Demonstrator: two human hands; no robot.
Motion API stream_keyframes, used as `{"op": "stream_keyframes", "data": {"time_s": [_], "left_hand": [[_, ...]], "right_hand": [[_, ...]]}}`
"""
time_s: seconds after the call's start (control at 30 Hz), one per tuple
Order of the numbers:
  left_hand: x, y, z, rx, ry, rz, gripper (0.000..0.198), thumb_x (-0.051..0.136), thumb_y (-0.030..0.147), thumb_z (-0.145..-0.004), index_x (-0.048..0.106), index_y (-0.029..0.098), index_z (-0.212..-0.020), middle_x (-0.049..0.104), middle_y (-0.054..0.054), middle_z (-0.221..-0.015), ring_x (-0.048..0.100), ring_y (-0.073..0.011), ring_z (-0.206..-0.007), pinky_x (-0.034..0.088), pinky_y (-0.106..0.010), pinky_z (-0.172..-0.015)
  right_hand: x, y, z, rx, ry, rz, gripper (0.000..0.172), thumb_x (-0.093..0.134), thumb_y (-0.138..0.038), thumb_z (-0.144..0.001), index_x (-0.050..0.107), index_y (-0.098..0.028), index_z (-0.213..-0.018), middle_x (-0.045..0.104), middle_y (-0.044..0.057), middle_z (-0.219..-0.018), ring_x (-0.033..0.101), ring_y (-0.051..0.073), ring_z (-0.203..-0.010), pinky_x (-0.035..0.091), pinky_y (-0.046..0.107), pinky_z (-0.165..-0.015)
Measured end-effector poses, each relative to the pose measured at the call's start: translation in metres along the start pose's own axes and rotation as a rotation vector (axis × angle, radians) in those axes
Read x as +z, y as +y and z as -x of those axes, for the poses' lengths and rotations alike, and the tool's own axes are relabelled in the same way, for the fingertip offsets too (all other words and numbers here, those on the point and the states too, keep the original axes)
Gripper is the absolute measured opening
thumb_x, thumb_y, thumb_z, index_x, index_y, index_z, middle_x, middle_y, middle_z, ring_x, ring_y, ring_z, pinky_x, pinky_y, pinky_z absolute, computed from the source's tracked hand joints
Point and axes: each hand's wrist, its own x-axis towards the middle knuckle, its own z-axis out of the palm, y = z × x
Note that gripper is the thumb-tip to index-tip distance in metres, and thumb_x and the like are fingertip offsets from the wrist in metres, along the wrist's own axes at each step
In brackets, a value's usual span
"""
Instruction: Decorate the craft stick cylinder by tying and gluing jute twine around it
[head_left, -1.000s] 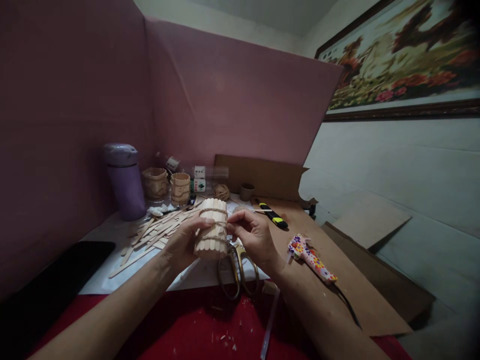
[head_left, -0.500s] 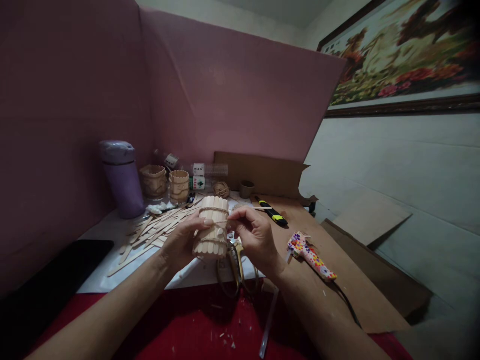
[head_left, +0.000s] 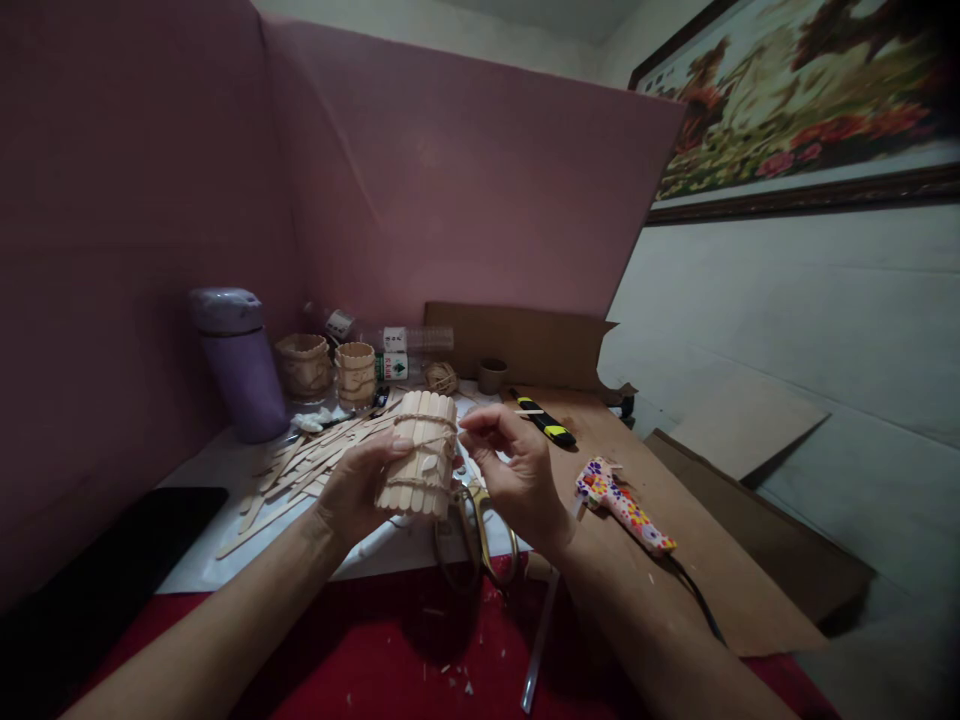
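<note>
A small cup of upright craft sticks [head_left: 420, 455], ringed with twine near its top and bottom, is tilted in my left hand [head_left: 367, 470]. The thumb of that hand presses the near side. Between the twine rings is a pale leaf-shaped piece [head_left: 430, 463] with a thin strand above it. My right hand [head_left: 514, 470] hovers just right of the cup, fingers curled and thumb close to the index finger; whatever they pinch is too small to make out. Behind its knuckles shows a thin stick [head_left: 529, 411]. Below the cup lie scissors [head_left: 480, 535] with brass-coloured handles.
Loose craft sticks [head_left: 300, 475] spread at left, near a purple tumbler [head_left: 238, 370]. Two finished-looking stick cups [head_left: 355, 375] and a twine ball [head_left: 442, 377] stand behind. A utility knife [head_left: 551, 425] and a flowered glue gun [head_left: 622, 510] lie on cardboard at right.
My right fingertips have drawn slightly away from the cup's side. The cup has turned and tilted a little in my left hand, and its leaf-shaped piece shows more plainly.
</note>
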Motion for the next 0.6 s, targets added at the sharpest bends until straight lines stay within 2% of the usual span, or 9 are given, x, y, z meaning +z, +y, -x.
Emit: {"op": "stream_keyframes", "data": {"time_s": [0.13,0.27,0.43,0.6], "left_hand": [[0.0011,-0.0004,0.001,0.006,0.034,-0.041,0.04,0.069,0.019,-0.066,0.065,0.01,-0.105,0.073,-0.012,-0.085,0.067,-0.0213,-0.067,0.058,-0.033,-0.06],[0.0046,-0.001,0.0017,0.034,0.054,-0.044,0.044,0.071,0.017,-0.065,0.066,0.013,-0.108,0.073,-0.01,-0.089,0.068,-0.0208,-0.072,0.058,-0.03,-0.064],[0.0067,-0.0016,0.0013,0.036,0.091,-0.051,0.045,0.072,0.016,-0.063,0.066,0.014,-0.107,0.073,-0.009,-0.091,0.067,-0.0203,-0.071,0.057,-0.029,-0.061],[0.0067,-0.0018,0.0023,0.069,0.108,-0.08,0.046,0.069,0.013,-0.064,0.063,0.014,-0.109,0.073,-0.01,-0.092,0.068,-0.0209,-0.071,0.057,-0.03,-0.063]], "right_hand": [[0.0,0.0015,0.0,-0.098,-0.038,0.093,0.012,0.057,-0.013,-0.087,0.063,-0.022,-0.083,0.063,0.002,-0.082,0.058,0.015,-0.075,0.045,0.027,-0.064],[-0.0003,0.003,0.0006,-0.144,-0.059,0.149,0.014,0.054,-0.011,-0.087,0.063,-0.021,-0.085,0.064,0.003,-0.083,0.059,0.016,-0.078,0.045,0.028,-0.066],[-0.0008,0.0035,0.0002,-0.182,-0.089,0.174,0.013,0.054,-0.013,-0.09,0.062,-0.022,-0.085,0.064,0.003,-0.084,0.06,0.017,-0.081,0.046,0.029,-0.068],[-0.0026,0.0053,-0.0002,-0.264,-0.105,0.196,0.019,0.051,-0.006,-0.088,0.062,-0.021,-0.089,0.063,0.004,-0.086,0.06,0.018,-0.084,0.047,0.03,-0.072]]}}
